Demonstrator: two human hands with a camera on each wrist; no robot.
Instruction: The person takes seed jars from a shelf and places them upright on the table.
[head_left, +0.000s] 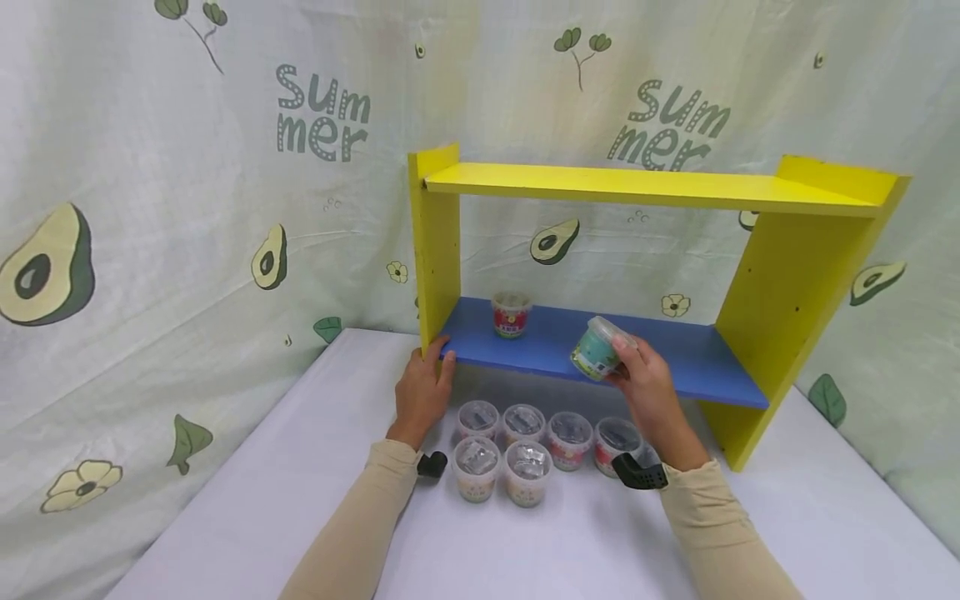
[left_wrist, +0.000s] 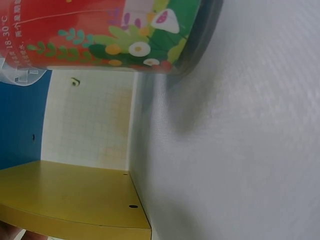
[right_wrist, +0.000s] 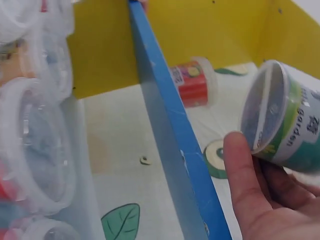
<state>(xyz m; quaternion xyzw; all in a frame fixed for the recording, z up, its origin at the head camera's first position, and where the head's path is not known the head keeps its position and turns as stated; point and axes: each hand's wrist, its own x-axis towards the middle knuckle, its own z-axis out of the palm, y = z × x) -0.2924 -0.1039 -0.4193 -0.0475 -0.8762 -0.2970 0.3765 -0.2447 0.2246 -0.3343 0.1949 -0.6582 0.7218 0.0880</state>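
My right hand (head_left: 652,396) holds a small green-labelled plastic cup (head_left: 596,348) with a clear lid, tilted, over the front of the blue shelf board (head_left: 551,337). In the right wrist view, the fingers touch the cup (right_wrist: 300,122) near its rim and underside. My left hand (head_left: 422,393) grips the lower front of the shelf unit's yellow left side panel (head_left: 437,250), beside the blue board's corner. Fingertips show behind that panel (left_wrist: 75,195) at the lower left of the left wrist view. A red-labelled cup (head_left: 511,317) stands upright on the blue board, left of the green cup.
Several lidded cups (head_left: 476,468) stand on the white table (head_left: 315,467) below and in front of the shelf, between my forearms. Above runs the yellow top board (head_left: 600,183); a yellow right side panel (head_left: 806,292) closes the right. A printed cloth (head_left: 187,167) hangs behind.
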